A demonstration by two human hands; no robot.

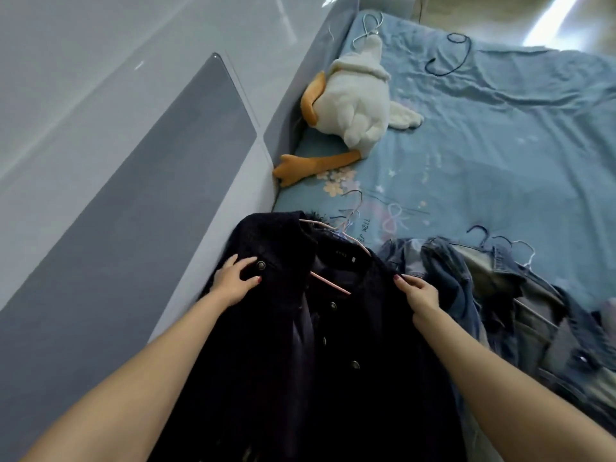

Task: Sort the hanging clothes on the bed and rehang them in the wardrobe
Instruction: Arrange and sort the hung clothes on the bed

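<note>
A dark navy buttoned jacket (320, 345) lies on a pink hanger (330, 281) at the near edge of the bed (483, 135). My left hand (233, 278) grips the jacket's left collar and shoulder, thumb beside a metal button. My right hand (418, 293) pinches the jacket's right shoulder. Right of the jacket lies a heap of denim clothes (500, 295) on hangers, their hooks pointing up the bed.
A white plush goose (356, 105) with orange beak and feet lies against the grey headboard (293, 95). Loose wire hangers, one pale (368, 30) and one dark (450, 56), lie at the far end of the blue sheet. Glossy grey wall panels (116, 195) fill the left.
</note>
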